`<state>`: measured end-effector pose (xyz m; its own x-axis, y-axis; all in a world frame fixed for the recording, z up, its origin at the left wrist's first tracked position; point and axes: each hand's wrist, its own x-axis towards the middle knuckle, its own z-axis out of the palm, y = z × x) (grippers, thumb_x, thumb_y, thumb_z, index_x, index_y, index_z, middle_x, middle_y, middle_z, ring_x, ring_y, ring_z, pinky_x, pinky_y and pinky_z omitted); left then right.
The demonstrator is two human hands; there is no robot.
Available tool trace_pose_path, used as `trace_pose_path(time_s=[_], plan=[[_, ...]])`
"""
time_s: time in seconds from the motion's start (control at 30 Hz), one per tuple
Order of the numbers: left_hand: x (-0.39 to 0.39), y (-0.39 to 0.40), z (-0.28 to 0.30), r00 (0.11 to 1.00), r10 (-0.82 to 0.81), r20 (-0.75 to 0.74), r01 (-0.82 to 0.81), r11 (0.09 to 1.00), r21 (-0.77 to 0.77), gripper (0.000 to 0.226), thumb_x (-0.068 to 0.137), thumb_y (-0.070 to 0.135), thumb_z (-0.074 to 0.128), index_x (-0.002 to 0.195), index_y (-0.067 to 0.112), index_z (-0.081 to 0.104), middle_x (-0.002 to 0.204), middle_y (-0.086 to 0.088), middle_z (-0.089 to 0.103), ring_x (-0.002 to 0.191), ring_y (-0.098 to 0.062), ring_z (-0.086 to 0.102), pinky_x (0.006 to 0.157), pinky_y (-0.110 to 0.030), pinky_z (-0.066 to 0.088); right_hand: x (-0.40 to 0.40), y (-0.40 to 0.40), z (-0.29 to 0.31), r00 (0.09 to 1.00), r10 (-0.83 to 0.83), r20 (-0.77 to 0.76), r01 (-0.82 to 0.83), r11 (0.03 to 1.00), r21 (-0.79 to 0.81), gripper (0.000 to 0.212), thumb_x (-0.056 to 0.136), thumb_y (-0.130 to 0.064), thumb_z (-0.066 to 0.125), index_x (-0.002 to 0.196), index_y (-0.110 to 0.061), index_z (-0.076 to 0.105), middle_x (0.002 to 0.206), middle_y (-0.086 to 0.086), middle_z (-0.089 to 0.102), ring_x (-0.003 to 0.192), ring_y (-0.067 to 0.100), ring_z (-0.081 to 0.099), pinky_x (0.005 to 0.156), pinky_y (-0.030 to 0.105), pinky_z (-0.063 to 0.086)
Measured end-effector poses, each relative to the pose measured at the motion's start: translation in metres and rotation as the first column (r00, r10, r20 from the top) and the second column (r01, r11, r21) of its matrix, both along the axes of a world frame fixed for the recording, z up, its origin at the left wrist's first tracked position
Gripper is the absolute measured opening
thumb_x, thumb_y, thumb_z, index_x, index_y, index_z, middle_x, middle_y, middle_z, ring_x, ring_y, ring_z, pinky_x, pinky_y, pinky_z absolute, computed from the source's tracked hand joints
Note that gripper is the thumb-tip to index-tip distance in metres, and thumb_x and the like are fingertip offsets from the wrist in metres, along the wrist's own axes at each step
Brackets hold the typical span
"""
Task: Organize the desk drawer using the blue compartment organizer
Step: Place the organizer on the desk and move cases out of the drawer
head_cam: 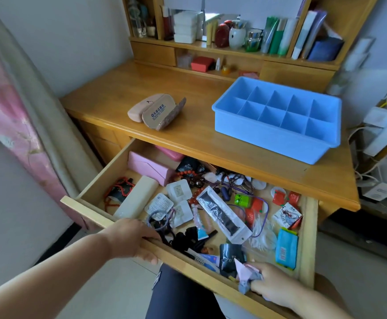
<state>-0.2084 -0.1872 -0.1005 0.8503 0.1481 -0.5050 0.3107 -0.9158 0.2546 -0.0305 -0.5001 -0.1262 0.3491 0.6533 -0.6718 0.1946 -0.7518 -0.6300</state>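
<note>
The organizer (277,118) sat on the surface (188,139), right of two cases (155,110); the open drawer (306,238) lay below, before both.

Both forearms are bare, no sleeves, watch or rings that I can spot on the left hand (132,238) or right hand (273,286). Below them, dark shorts (183,293) with a small white marking at the left edge.

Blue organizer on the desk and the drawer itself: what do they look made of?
The blue organizer looks like moulded plastic: uniform colour, smooth matte walls, rounded rim, thin dividers, all compartments empty. The drawer looks like light varnished wood, with visible grain and a slight sheen, matching the desk top; solid or veneered cannot be told.
</note>
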Motion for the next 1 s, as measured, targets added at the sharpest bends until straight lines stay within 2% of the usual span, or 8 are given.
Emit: trace_pose_path(time_s=[0.07, 0.17, 0.43, 0.6, 0.7, 0.83, 0.9, 1.0], plan=[[0.001, -0.001, 0.0, 1.0, 0.015, 0.019, -0.015, 1.0, -0.001, 0.093, 0.043, 0.097, 0.038, 0.118, 0.045, 0.056, 0.106, 0.021, 0.062, 0.099, -0.006, 0.056, 0.088, -0.022, 0.043, 0.0, 0.001, 0.004, 1.0, -0.014, -0.016, 0.014, 1.0, 0.015, 0.032, 0.086, -0.011, 0.051, 0.099, -0.038, 0.063, 0.076, -0.009, 0.059, 0.049, -0.008, 0.045, 0.048, 0.011, 0.034], [-0.002, -0.003, 0.0, 0.999, 0.043, 0.032, -0.043, 0.999, -0.005, 0.089, 0.045, 0.094, 0.043, 0.117, 0.044, 0.058, 0.104, 0.021, 0.063, 0.098, -0.006, 0.057, 0.088, -0.022, 0.043, -0.002, 0.001, 0.006, 0.999, -0.016, -0.031, 0.015, 1.0, -0.014, 0.033, 0.087, -0.008, 0.051, 0.105, -0.033, 0.063, 0.067, -0.004, 0.052, 0.053, 0.007, 0.041, 0.048, 0.018, 0.03], [-0.046, -0.013, -0.007, 0.997, 0.052, 0.059, -0.05, 0.998, -0.03, 0.079, 0.047, 0.092, 0.051, 0.114, 0.049, 0.055, 0.094, 0.023, 0.061, 0.088, -0.002, 0.056, 0.079, -0.018, 0.043, -0.029, -0.005, -0.002, 0.992, 0.057, -0.116, -0.06, 0.998, -0.027, 0.024, 0.085, -0.014, 0.064, 0.102, -0.031, 0.069, 0.113, 0.0, 0.07, 0.11, 0.013, 0.06, 0.088, 0.02, 0.04], [-0.051, -0.015, -0.014, 0.996, 0.078, 0.032, -0.077, 0.996, -0.033, 0.071, 0.052, 0.087, 0.056, 0.112, 0.049, 0.053, 0.094, 0.02, 0.065, 0.087, -0.004, 0.058, 0.08, -0.022, 0.046, -0.03, 0.003, -0.006, 0.996, 0.036, -0.085, -0.036, 0.999, -0.003, 0.028, 0.085, -0.009, 0.062, 0.109, -0.022, 0.068, 0.114, 0.003, 0.068, 0.111, 0.018, 0.06, 0.091, 0.023, 0.044], [-0.048, -0.012, -0.017, 0.995, 0.093, -0.023, -0.095, 0.991, -0.089, 0.074, 0.049, 0.09, 0.054, 0.111, 0.051, 0.053, 0.095, 0.025, 0.063, 0.088, 0.002, 0.057, 0.081, -0.017, 0.045, -0.013, 0.013, 0.002, 0.988, -0.119, -0.102, 0.125, 0.991, 0.052, 0.023, 0.087, -0.006, 0.058, 0.102, -0.02, 0.068, 0.087, -0.002, 0.074, 0.085, 0.019, 0.069, 0.08, 0.023, 0.053], [-0.033, -0.001, -0.018, 0.978, 0.198, -0.06, -0.204, 0.971, -0.126, 0.048, 0.063, 0.077, 0.061, 0.101, 0.047, 0.063, 0.09, 0.028, 0.063, 0.085, 0.01, 0.057, 0.078, -0.01, 0.045, 0.031, 0.03, 0.008, 0.946, -0.317, 0.069, 0.303, 0.939, 0.161, 0.016, 0.085, -0.008, 0.057, 0.093, -0.018, 0.067, 0.071, -0.004, 0.07, 0.066, 0.017, 0.066, 0.061, 0.021, 0.048], [-0.017, 0.002, -0.019, 0.973, 0.225, -0.06, -0.228, 0.972, -0.057, 0.042, 0.072, 0.071, 0.058, 0.103, 0.043, 0.064, 0.089, 0.026, 0.061, 0.085, 0.006, 0.057, 0.077, -0.012, 0.044, 0.053, 0.045, 0.009, 0.92, -0.331, 0.21, 0.293, 0.936, 0.195, 0.021, 0.084, -0.014, 0.062, 0.102, -0.023, 0.066, 0.082, -0.004, 0.068, 0.074, 0.017, 0.062, 0.064, 0.025, 0.045], [0.016, -0.003, -0.019, 0.968, 0.249, 0.031, -0.246, 0.967, -0.065, 0.031, 0.087, 0.059, 0.052, 0.103, 0.037, 0.066, 0.093, 0.02, 0.065, 0.085, 0.001, 0.059, 0.078, -0.017, 0.047, 0.079, 0.073, 0.009, 0.897, -0.24, 0.372, 0.2, 0.969, 0.144, 0.061, 0.083, -0.028, 0.061, 0.139, -0.037, 0.039, 0.114, -0.004, 0.062, 0.067, 0.013, 0.062, 0.054, 0.023, 0.045]])
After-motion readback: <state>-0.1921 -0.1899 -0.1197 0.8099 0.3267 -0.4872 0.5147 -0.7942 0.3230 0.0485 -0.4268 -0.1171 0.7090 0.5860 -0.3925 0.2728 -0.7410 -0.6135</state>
